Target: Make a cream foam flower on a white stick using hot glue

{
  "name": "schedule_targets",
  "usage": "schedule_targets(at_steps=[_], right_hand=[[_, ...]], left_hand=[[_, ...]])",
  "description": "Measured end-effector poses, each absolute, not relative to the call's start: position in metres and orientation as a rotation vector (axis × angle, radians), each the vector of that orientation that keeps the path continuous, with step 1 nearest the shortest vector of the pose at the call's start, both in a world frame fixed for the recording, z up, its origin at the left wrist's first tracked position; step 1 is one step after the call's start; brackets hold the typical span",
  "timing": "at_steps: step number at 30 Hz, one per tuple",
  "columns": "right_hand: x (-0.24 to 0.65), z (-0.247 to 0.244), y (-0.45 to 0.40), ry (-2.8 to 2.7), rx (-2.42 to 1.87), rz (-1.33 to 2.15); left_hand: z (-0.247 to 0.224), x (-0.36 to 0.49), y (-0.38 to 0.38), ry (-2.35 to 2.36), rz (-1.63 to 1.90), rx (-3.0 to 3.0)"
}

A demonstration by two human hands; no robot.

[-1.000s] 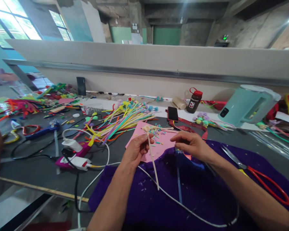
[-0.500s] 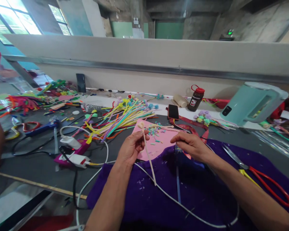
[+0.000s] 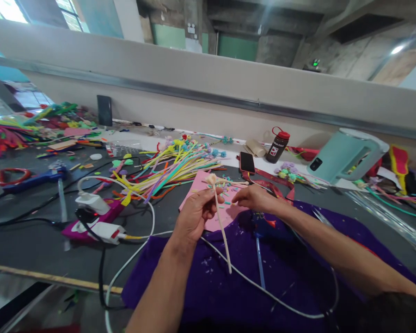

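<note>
My left hand (image 3: 197, 210) is closed, thumb and fingers pinching a cream pipe-cleaner flower (image 3: 223, 226) just below its small head. Its stem slants down over the dark purple cloth (image 3: 215, 296). My right hand (image 3: 254, 198) reaches over the right edge of a pink sheet (image 3: 213, 225), its fingertips drawn together. Whatever sits between them is too small to make out. Short teal and yellow bits (image 3: 228, 202) lie scattered on the sheet. Below my right hand, a dark blue glue gun (image 3: 263, 226) is partly hidden, with a clear glue stick (image 3: 260, 261) jutting from it.
Bundled coloured pipe cleaners (image 3: 180, 173) lie behind the sheet. A purple power strip (image 3: 107, 212) with white cables stands left. A phone (image 3: 247, 162), a bottle (image 3: 277, 147) and a mint kettle (image 3: 348, 155) stand behind. Scissors (image 3: 321, 217) lie right, partly covered by my arm.
My right hand has moved left and further over the pink sheet. My left hand still holds the flower, slightly further right in view. The camera view has turned and tilted.
</note>
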State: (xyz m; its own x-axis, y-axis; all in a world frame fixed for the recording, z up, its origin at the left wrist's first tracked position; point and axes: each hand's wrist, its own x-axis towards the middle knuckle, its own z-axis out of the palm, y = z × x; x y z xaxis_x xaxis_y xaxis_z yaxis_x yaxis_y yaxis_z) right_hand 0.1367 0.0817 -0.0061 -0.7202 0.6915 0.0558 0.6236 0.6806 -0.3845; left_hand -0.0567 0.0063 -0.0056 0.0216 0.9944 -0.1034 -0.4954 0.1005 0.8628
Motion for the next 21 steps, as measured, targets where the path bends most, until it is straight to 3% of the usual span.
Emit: schedule_targets(at_steps=[11,21], right_hand=[[0.123,-0.021,0.102,-2.516,-1.248,0.215],[0.156,-0.008,0.053,-2.447,-1.213,0.451]], left_hand=[[-0.007,-0.057,0.006,0.884,1.335,0.760],[-0.001,-0.069,0.004,0.870,1.353,0.713]])
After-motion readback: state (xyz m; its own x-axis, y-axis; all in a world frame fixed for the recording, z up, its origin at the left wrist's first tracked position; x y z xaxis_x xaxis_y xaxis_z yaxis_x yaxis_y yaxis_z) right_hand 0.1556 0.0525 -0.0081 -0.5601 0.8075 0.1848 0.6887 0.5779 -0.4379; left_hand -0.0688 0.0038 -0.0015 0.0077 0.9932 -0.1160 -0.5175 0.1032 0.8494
